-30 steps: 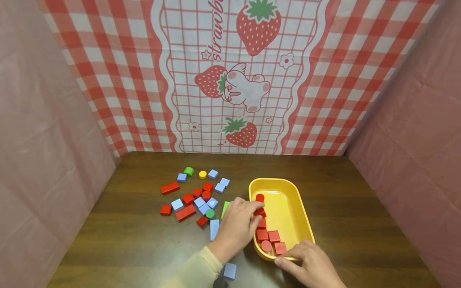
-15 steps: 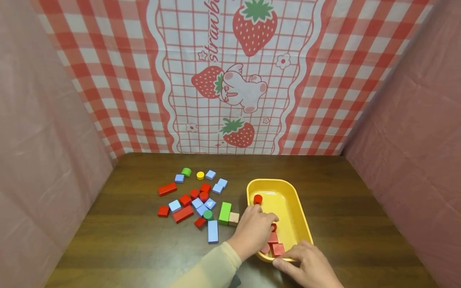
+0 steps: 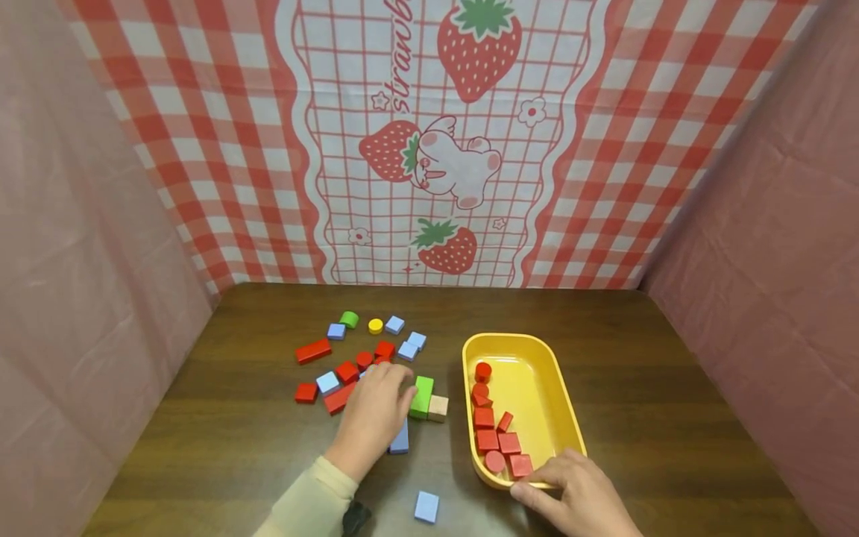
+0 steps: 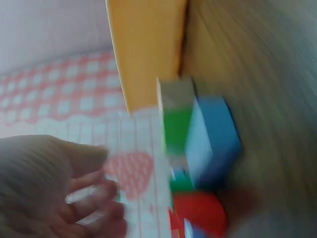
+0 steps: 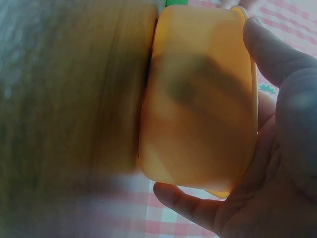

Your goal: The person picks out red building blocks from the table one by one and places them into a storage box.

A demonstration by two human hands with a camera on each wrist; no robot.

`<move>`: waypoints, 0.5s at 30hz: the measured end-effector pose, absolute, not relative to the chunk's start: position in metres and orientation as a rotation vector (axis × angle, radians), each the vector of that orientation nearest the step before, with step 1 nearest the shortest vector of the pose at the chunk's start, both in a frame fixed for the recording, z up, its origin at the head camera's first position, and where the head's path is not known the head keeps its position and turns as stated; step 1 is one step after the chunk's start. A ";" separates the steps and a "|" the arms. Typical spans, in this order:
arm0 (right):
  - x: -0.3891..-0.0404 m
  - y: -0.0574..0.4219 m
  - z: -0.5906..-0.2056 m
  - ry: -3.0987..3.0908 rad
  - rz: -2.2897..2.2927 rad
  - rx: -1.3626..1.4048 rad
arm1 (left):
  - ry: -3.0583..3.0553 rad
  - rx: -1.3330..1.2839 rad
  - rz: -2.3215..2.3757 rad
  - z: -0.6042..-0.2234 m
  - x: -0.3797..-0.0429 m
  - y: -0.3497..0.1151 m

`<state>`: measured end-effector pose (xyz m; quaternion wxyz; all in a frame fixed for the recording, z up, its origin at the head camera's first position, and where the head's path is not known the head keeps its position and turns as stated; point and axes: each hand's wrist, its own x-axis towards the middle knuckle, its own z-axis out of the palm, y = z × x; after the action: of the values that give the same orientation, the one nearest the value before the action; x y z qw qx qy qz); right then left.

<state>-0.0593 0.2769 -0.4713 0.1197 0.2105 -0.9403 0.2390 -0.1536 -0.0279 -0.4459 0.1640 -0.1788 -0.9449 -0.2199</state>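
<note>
My left hand [image 3: 376, 414] is over the group of loose toy blocks left of the tray, its fingers loosely bent and nothing held. In the left wrist view its thumb [image 4: 86, 157] stands apart from the fingers. Just right of the hand lie a green block [image 3: 421, 397] and a plain wooden block [image 3: 438, 408]; a blue block [image 3: 399, 438] is partly hidden below it. My right hand [image 3: 577, 492] grips the near right corner of the yellow tray [image 3: 562, 395], thumb outside the rim. Several red blocks [image 3: 484, 418] lie along the tray's left side and near end.
Red blocks [image 3: 313, 351], light blue blocks [image 3: 327, 383], a yellow disc [image 3: 376, 326] and a green arch-like piece [image 3: 349, 319] lie scattered on the dark wooden table [image 3: 221, 440]. One blue block [image 3: 426, 507] is near the front. A checked cloth [image 3: 241, 149] hangs behind.
My left hand went further into the tray, then moved left over the loose blocks. A small red block now shows in the tray where the hand was. The right hand stays at the rim.
</note>
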 end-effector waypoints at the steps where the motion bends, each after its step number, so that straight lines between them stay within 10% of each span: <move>1: -0.059 0.277 -0.471 -2.750 0.697 0.614 | -2.736 -0.450 -0.645 -0.449 -0.153 -0.036; 15: -0.059 0.276 -0.467 -2.843 0.700 0.573 | -2.679 -0.379 -0.607 -0.450 -0.152 -0.056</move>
<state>-0.0585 0.2760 -0.4669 0.0792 0.1916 -0.9499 0.2339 -0.1517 -0.0563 -0.4500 0.1831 -0.1343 -0.9498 -0.2151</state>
